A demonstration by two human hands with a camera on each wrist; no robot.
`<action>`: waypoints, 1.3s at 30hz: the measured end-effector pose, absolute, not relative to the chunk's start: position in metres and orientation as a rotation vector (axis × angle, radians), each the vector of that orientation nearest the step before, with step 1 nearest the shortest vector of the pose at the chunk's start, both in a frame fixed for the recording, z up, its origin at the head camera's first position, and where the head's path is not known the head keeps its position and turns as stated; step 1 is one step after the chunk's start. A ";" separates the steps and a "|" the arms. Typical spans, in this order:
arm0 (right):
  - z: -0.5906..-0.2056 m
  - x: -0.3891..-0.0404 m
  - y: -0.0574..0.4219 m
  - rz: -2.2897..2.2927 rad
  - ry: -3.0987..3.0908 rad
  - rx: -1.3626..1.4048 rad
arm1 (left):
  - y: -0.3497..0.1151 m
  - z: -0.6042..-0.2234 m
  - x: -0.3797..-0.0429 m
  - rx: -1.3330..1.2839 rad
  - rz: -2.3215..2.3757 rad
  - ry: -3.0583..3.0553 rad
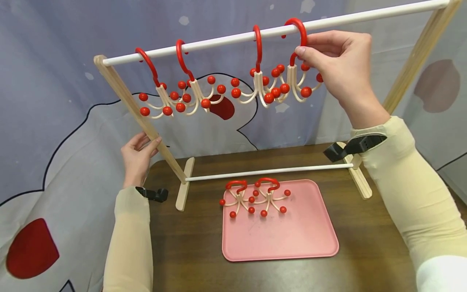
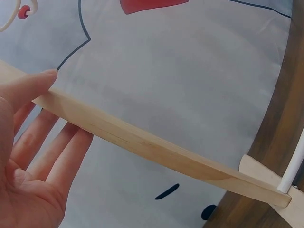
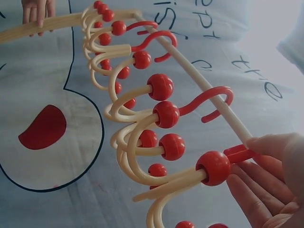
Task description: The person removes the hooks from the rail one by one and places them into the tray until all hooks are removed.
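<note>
My right hand (image 1: 344,69) pinches the red hook (image 1: 302,35) of the rightmost hanger between thumb and fingers. That hook lies over the white top rail (image 1: 339,21); its cream stem (image 1: 292,76) splits into curved arms tipped with red balls. Three matching hangers hang further left on the rail: one close by (image 1: 258,83) and two near the left end, the inner (image 1: 197,89) and the outer (image 1: 163,95). With thumb and fingers on either side, my left hand (image 1: 138,156) holds the rack's left wooden post (image 2: 137,142) partway up.
A pink tray (image 1: 284,243) lies on the brown table, carrying two more such hangers, left (image 1: 238,198) and right (image 1: 269,198), at its back left. Behind it runs the rack's lower white bar (image 1: 292,170) between wooden feet (image 1: 185,184). A patterned curtain (image 1: 204,138) hangs behind.
</note>
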State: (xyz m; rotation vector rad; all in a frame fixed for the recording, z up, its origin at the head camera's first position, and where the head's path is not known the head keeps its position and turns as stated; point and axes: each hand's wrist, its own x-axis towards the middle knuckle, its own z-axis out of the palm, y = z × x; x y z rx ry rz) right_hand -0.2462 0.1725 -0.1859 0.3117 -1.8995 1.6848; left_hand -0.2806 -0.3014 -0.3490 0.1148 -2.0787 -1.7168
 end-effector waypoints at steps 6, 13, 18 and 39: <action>-0.188 -0.249 0.173 1.677 -1.894 0.301 | -0.303 -0.350 -0.282 0.104 -1.726 -2.063; -0.189 -0.251 0.173 1.651 -1.856 0.315 | -0.302 -0.350 -0.282 0.108 -1.743 -2.058; -0.186 -0.251 0.176 1.670 -1.796 0.327 | -0.302 -0.350 -0.281 0.108 -1.732 -2.059; -0.175 -0.228 0.201 1.874 -1.511 0.316 | -0.303 -0.351 -0.281 0.117 -1.709 -2.076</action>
